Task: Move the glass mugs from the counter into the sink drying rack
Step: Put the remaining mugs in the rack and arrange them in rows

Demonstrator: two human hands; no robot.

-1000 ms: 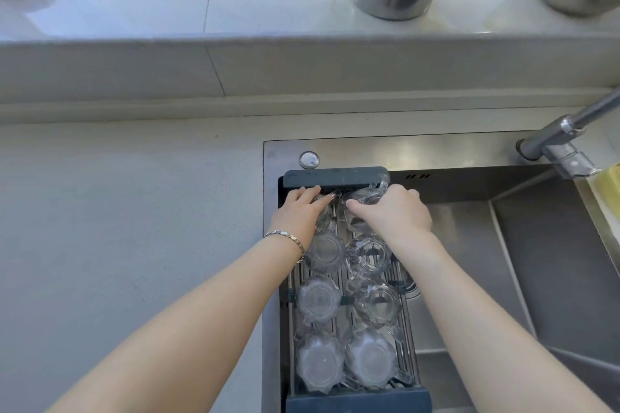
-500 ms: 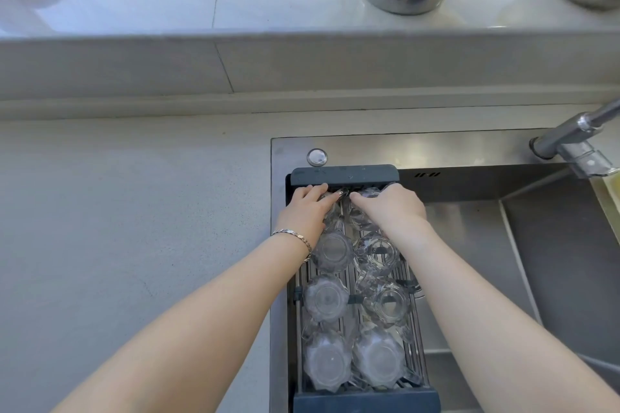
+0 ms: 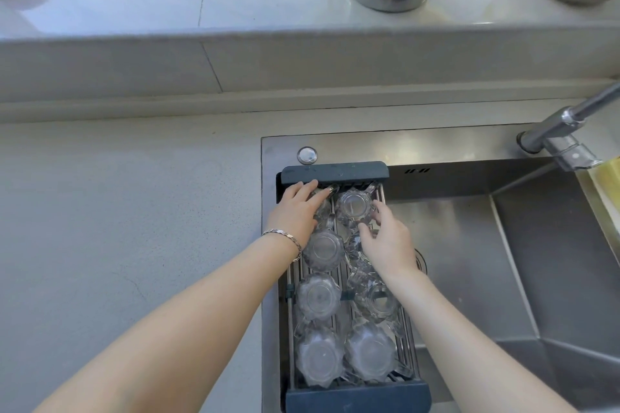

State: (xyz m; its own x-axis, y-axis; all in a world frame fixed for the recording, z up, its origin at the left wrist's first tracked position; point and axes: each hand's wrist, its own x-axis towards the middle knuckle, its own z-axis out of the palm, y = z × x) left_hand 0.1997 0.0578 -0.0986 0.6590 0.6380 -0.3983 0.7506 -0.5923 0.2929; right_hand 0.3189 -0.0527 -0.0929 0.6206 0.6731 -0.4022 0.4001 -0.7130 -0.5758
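2 bare forearms, no sleeves; thin chain bracelet (image 3: 285, 235) on left wrist.

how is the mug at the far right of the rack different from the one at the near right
The far right mug sits against the rack's far end bar; the near right mug sits by the near bar. The right hand hovers beside the far one, fingers spread, while nothing touches the near one. The far one looks smaller in view. Both are clear glass, upside down on the rack.

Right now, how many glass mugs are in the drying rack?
8, in two columns: left under the left hand; right partly hidden.
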